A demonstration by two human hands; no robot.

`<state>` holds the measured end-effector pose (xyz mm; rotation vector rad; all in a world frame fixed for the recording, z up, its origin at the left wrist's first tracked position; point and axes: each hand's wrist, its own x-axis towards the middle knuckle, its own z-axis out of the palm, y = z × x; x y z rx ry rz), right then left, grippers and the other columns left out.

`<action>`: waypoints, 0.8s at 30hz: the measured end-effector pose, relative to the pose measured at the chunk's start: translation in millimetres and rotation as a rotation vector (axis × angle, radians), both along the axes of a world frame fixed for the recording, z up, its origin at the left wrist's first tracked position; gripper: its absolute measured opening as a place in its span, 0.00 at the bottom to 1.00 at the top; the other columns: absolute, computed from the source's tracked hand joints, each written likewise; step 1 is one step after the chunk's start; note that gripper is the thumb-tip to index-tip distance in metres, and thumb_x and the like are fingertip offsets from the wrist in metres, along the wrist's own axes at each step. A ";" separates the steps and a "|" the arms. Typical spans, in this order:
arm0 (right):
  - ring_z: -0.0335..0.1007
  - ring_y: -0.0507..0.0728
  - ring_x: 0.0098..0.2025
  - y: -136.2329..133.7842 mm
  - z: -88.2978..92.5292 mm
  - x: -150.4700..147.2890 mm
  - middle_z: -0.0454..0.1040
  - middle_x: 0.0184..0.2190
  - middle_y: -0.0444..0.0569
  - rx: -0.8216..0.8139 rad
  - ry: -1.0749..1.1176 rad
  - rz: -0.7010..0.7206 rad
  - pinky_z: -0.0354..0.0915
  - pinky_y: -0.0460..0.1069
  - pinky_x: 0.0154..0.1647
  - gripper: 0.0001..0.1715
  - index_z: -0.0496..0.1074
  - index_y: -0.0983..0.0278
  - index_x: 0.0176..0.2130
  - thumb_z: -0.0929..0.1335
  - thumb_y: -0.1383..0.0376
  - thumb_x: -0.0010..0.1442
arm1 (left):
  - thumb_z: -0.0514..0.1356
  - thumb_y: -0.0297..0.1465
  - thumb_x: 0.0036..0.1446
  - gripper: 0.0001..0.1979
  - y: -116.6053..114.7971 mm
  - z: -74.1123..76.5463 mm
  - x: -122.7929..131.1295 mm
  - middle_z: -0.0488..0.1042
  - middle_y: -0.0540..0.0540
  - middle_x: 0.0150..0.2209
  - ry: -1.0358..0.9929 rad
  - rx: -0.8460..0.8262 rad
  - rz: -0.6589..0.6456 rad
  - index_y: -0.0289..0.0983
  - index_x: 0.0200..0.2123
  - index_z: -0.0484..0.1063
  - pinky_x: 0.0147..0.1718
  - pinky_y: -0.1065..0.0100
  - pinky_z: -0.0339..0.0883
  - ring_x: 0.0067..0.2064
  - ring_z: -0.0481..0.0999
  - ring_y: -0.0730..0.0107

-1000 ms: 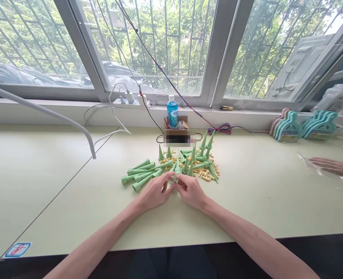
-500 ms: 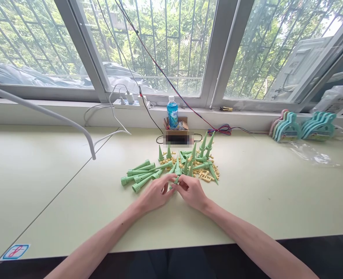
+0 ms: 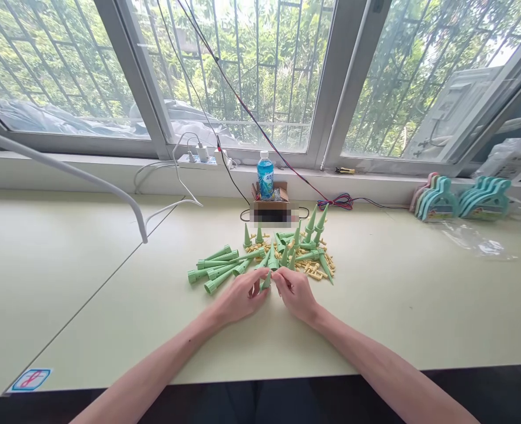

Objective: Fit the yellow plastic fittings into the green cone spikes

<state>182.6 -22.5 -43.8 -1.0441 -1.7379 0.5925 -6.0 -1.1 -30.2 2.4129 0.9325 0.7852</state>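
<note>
My left hand and my right hand meet at the near edge of a heap of parts on the pale green table. Between their pinched fingertips I hold a green plastic cone, point toward me. Behind it lies the heap of green cones, some lying flat at the left, some standing upright at the back right. Small yellow plastic pieces are scattered among them.
A blue drink bottle stands in a small cardboard box at the window sill, with red and black wires beside it. A white cable crosses the left. Stacked teal and pink card packs and a clear plastic bag lie right.
The other person's hand at the far right edge has withdrawn from view, leaving the clear bag on the table. My hands stay together on the green cone; the view shifted slightly.
</note>
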 end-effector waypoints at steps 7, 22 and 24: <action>0.59 0.50 0.21 -0.4 2.7 5.1 0.65 0.20 0.41 0.154 -0.038 -0.121 0.57 0.45 0.26 0.23 0.69 0.63 0.32 0.57 0.56 0.73 | 0.56 0.25 0.58 0.15 -1.7 3.7 2.7 0.66 0.55 0.23 0.008 0.006 0.007 0.40 0.49 0.70 0.26 0.71 0.61 0.23 0.65 0.72; 0.68 0.53 0.33 66.1 111.0 -27.7 0.75 0.35 0.52 -0.034 -0.923 -0.050 0.52 0.45 0.29 0.14 0.73 0.66 0.41 0.60 0.76 0.66 | 0.56 0.23 0.55 0.05 -3.5 2.1 6.0 0.71 0.51 0.31 -0.022 -0.102 -0.059 0.37 0.35 0.69 0.27 0.72 0.62 0.24 0.65 0.77; 0.71 0.54 0.36 79.2 112.1 -34.8 0.76 0.38 0.53 -0.140 -1.051 -0.012 0.53 0.45 0.29 0.17 0.75 0.66 0.42 0.62 0.80 0.61 | 0.56 0.23 0.55 0.05 -3.4 2.7 5.9 0.72 0.50 0.32 -0.028 -0.105 -0.063 0.37 0.35 0.69 0.26 0.72 0.63 0.24 0.65 0.77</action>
